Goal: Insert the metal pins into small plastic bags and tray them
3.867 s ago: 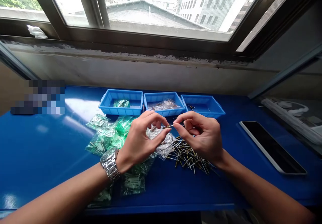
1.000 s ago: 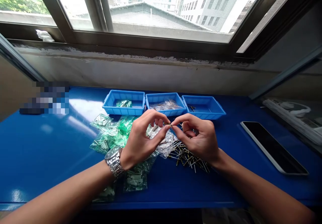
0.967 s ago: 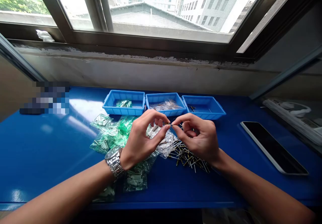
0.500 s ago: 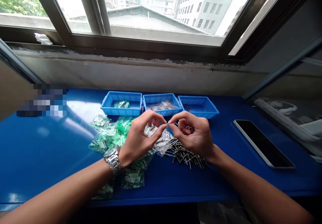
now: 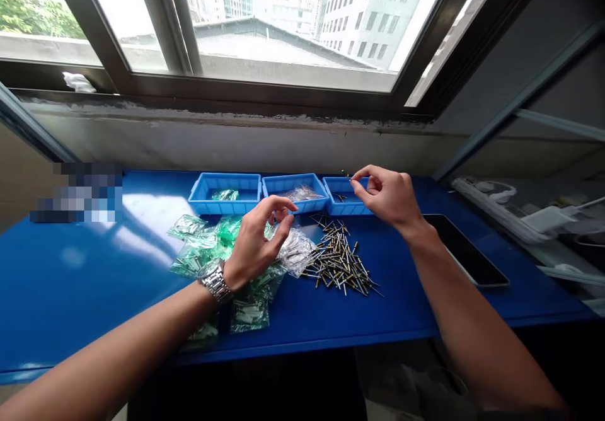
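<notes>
My right hand (image 5: 390, 197) pinches a thin metal pin (image 5: 346, 174) between thumb and forefinger, above the right blue bin (image 5: 347, 208). A few similar dark pins lie inside that bin. Over the plastic packets hovers my left hand (image 5: 259, 238), thumb and fingers apart, nothing between them; a metal watch is on its wrist. Between the hands, a loose pile of metal pins (image 5: 343, 260) with brass-coloured parts is spread on the blue table (image 5: 302, 320). Clear plastic bags (image 5: 297, 252) touch the pile's left side. Green-tinted packets (image 5: 193, 257) lie around and partly beneath my left hand.
The left blue bin (image 5: 224, 207) holds a green packet, and the middle blue bin (image 5: 295, 205) holds clear bags of pins. A phone (image 5: 467, 251) lies at the right beyond my forearm. Shelving with a white adapter (image 5: 551, 218) stands farther right. A window (image 5: 283, 49) is behind the table.
My hands have parted. The right one has moved up and right to the right bin with the pin, while the left has let go and opened, staying over the packets.
</notes>
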`<state>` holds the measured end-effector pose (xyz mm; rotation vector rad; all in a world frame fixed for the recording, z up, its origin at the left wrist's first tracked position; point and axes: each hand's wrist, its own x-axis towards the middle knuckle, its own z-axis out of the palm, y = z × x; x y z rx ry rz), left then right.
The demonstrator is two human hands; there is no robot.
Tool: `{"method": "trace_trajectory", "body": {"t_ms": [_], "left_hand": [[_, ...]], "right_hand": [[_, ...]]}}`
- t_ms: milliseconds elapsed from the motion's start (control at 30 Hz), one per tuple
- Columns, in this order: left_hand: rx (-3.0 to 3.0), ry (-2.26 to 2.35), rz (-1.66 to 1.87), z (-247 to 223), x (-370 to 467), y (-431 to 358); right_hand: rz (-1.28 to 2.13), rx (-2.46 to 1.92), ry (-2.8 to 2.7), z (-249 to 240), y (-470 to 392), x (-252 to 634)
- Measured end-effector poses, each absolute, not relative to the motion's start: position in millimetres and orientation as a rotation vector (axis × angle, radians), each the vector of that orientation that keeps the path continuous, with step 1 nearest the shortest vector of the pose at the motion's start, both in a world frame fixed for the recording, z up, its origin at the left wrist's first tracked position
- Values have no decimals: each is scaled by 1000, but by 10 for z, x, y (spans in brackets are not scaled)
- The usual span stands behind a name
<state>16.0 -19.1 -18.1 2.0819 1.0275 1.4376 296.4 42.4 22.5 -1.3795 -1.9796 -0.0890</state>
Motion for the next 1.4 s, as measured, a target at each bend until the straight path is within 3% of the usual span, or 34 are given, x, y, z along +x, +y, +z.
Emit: {"method": "trace_trajectory", "body": {"t_ms": [167, 367, 567, 1000, 1400], "left_hand": [[2123, 1014, 1425, -185, 159, -195], [2172, 1025, 1400, -175, 150, -186], [2194, 1009, 1366, -182, 147, -182], [2211, 984, 1342, -191, 162, -182], [2274, 1005, 1299, -206, 171, -193]], "right_hand": [[4, -1431, -2024, 200, 489, 3053], [385, -1319, -2364, 182, 350, 2776], [254, -1439, -2541, 87, 294, 2581], [228, -1483, -2563, -77, 216, 2383], [730, -1139, -2284, 43, 145, 2395]]}}
